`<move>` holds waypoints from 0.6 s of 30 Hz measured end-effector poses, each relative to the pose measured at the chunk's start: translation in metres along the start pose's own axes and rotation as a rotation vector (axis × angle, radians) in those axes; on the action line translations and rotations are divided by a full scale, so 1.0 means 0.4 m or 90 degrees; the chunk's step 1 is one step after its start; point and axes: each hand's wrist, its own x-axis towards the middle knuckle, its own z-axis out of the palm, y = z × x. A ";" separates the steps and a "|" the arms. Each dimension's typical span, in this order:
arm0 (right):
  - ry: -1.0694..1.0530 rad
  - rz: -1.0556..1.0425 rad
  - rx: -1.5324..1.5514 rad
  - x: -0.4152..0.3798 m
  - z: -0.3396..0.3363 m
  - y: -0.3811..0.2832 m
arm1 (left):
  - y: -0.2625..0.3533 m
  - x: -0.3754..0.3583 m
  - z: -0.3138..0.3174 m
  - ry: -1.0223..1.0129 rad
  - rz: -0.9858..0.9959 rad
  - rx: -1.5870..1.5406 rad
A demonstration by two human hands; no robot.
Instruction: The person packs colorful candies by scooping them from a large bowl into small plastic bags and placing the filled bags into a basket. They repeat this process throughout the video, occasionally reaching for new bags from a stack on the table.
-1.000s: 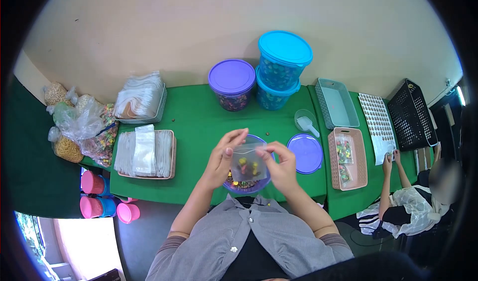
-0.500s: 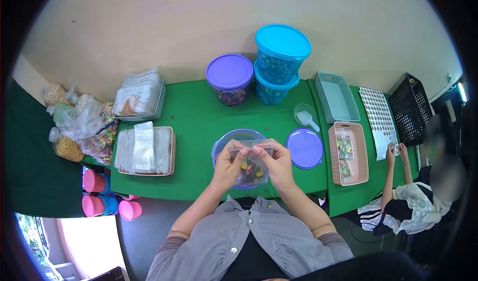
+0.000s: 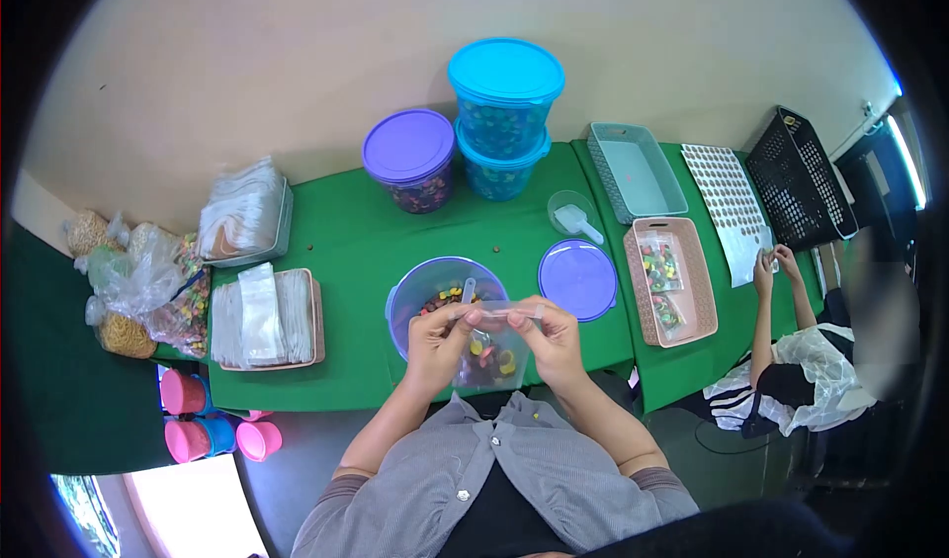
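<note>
Between both hands hangs a clear plastic pouch (image 3: 492,355) with several colourful candies in its lower part. My left hand (image 3: 437,348) pinches the top edge on the left side. My right hand (image 3: 554,343) grips the same edge on the right, thumb and fingers closed. Just behind the pouch stands an uncovered tub (image 3: 397,306) with a purple rim, partly hidden by my left hand. Inside the tub are similar candies (image 3: 442,299) and the handle of a scoop (image 3: 469,290).
A purple lid (image 3: 577,279) and a small bowl with a white scoop (image 3: 583,224) lie to the right. A pink basket (image 3: 700,306) holds filled pouches; another basket (image 3: 314,316) holds flat pouches. Lidded tubs (image 3: 506,69) stand behind. A co-worker's hands (image 3: 774,261) handle a sticker sheet (image 3: 730,207).
The view has shifted, so the table things appear further left. The pouch has moved toward my body, showing more of the tub. Both hands keep their grip on its top edge.
</note>
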 end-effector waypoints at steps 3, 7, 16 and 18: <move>-0.034 0.022 -0.037 0.000 -0.042 -0.004 | -0.013 0.026 0.000 -0.063 -0.007 -0.008; 0.097 -0.047 -0.051 0.019 -0.055 0.006 | -0.046 0.084 0.019 -0.024 0.004 0.061; 0.146 -0.299 -0.407 0.086 -0.068 -0.026 | -0.077 0.145 0.166 -0.121 0.127 0.000; 0.299 -0.241 -0.408 0.088 -0.068 -0.036 | -0.079 0.156 0.175 -0.068 0.059 -0.044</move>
